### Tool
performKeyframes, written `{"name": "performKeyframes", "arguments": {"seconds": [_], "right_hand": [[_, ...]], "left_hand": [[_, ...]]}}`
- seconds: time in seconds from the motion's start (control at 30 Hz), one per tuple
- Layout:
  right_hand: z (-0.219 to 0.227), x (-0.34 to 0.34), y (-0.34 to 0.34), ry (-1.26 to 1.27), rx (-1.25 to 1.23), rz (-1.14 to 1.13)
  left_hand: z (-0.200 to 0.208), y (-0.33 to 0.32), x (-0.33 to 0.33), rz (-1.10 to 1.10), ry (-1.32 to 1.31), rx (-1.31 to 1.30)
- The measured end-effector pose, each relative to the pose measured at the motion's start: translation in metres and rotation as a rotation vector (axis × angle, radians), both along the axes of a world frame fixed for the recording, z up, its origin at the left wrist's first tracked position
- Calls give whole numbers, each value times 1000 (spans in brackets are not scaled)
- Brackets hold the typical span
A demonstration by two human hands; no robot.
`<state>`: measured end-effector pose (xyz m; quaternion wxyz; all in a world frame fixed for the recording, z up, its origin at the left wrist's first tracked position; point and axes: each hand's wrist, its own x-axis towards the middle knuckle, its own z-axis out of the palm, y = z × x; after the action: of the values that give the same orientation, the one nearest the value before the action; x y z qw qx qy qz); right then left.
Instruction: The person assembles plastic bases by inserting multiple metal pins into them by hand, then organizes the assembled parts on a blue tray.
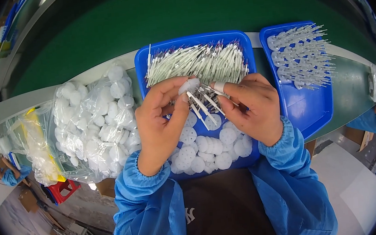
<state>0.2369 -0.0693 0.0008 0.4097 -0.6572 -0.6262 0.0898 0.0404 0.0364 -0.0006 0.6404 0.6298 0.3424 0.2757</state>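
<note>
My left hand (161, 120) pinches a small white perforated disc (188, 86) between thumb and fingertips. My right hand (251, 108), with tape on one fingertip, grips a small bundle of thin white rods (202, 104) whose ends point toward the disc. Both hands hover over a blue tray (143, 65). The tray's far half holds a heap of white rods (200, 61). Its near half holds loose white discs (209, 149).
A clear plastic bag of white discs (92, 123) lies left of the tray. A second blue tray (311, 109) at the right holds assembled discs on rods (300, 55). A green belt (186, 12) runs behind. Other people in blue sleeves sit at far left and far right.
</note>
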Motion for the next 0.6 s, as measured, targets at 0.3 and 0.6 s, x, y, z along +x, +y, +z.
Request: {"name": "performKeyframes", "arguments": {"seconds": [0.3,0.6], "right_hand": [[7,-5,-4,-154,-10,31],[10,-12,-4,-165,-29,41]], "left_hand": [[4,-2,-7,50,-15,-80],[3,-6,-11,48,65,110]]}}
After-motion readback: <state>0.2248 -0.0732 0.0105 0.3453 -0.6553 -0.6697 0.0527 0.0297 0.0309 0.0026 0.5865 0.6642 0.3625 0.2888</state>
